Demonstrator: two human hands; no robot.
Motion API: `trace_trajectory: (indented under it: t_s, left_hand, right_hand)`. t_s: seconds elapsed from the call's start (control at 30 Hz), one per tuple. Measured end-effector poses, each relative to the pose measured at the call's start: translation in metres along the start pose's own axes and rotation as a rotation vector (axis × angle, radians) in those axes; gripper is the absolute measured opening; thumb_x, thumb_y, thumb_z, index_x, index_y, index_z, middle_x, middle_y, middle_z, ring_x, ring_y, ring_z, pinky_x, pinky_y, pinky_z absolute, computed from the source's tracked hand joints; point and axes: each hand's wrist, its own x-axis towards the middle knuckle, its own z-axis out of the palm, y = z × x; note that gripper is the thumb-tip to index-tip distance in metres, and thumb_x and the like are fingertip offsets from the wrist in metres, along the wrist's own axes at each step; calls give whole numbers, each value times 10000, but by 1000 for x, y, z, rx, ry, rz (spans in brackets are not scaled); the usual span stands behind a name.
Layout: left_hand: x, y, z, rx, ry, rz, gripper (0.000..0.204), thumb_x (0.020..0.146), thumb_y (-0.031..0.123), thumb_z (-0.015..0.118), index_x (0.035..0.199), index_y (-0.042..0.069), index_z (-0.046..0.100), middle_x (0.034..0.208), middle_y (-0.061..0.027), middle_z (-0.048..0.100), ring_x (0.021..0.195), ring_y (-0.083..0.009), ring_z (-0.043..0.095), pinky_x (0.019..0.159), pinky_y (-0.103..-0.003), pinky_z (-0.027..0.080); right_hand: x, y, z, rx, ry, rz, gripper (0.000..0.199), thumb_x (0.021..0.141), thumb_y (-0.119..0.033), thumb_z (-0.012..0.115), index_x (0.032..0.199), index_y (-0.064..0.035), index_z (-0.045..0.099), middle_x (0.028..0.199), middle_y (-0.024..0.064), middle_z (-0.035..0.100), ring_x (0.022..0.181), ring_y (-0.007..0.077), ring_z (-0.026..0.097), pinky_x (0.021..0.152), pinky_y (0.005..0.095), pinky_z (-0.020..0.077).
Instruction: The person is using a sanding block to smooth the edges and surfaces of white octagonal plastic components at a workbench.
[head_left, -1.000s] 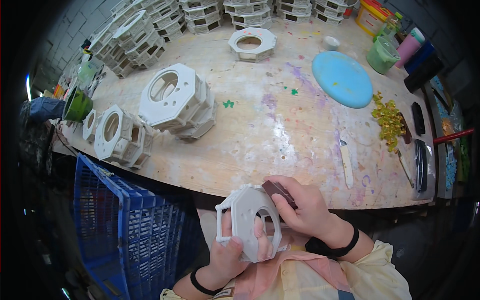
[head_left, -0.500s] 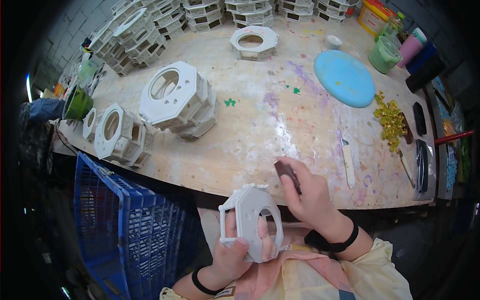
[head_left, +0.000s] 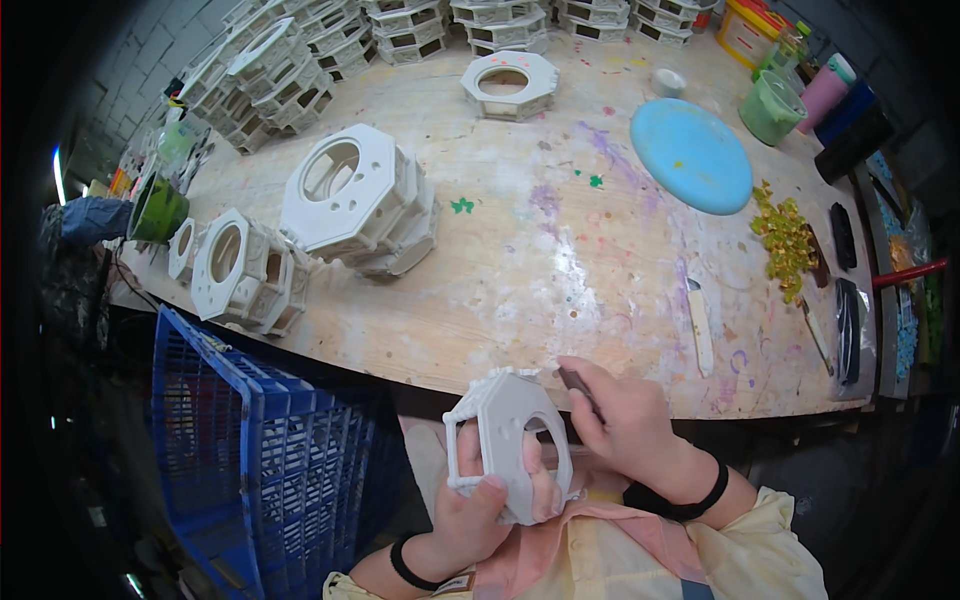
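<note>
A blue crate (head_left: 250, 405) stands at the left, beside the worktop (head_left: 480, 290). Next, the left hand (head_left: 472, 525) grips a white eight-sided frame (head_left: 503, 440), with fingers seen through its openings and the thumb on its face; the frame is tilted, before the near edge of the worktop. The right hand (head_left: 632, 415) pinches a dark brown block (head_left: 582, 392) just beside the frame; whether they touch, I cannot tell. Farther right lies a white-handled knife (head_left: 701, 335).
</note>
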Motion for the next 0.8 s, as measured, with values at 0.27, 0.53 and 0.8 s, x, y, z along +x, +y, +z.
trace_trajectory:
  t_s: [0.27,0.53,0.8]
  left_hand:
    - [-7,-4,5,113,63,1,677,915,285,490,1387,36,74,1102,-85,445,898,-155,519,770,-283,467]
    - [-5,-4,9,-117,-27,-26,573,914,233,479,1360,52,167,985,-78,468,744,-190,526,698,-309,450]
    - [-19,18,-2,-97,-15,66,763,802,528,575,1290,19,284,884,-124,513,764,-243,552,741,-395,449]
  right_hand:
    - [7,-9,0,106,42,-38,345,753,-40,586,1098,-30,570,597,112,559,449,262,528,438,360,412]
    - [-6,-14,-17,208,113,145,293,783,13,528,1075,12,561,733,153,617,599,260,610,553,328,463]
    - [20,-9,-14,366,-100,44,191,774,-223,675,824,-65,580,552,83,560,471,240,580,438,300,442]
